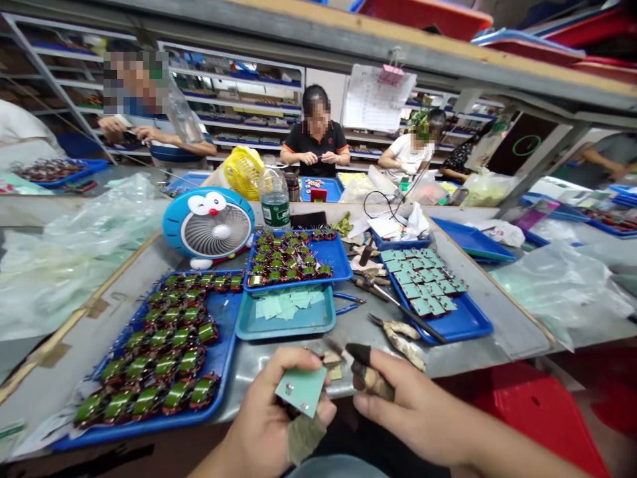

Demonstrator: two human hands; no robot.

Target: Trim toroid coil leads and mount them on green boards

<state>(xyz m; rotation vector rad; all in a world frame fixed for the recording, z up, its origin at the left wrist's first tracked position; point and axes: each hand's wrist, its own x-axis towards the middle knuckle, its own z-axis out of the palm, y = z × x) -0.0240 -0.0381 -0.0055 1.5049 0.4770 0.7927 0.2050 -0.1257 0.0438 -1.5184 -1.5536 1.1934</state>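
My left hand [271,415] is closed around a small pale green square board [301,388], held just below the table's front edge. My right hand [405,401] is beside it, fingers pinched, with taped finger cots on the thumb and forefinger [365,375]; what the pinch holds is too small to name. A large blue tray [219,358] of green-wrapped coils lies at my left. A teal tray [298,324] with green squares sits straight ahead.
Behind are a second blue tray of coils [331,255], a blue tray of green boards [462,322], pliers [398,335], a blue cartoon desk fan [209,226] and a water bottle [275,196]. Plastic bags lie at both sides. Several people work at the far benches.
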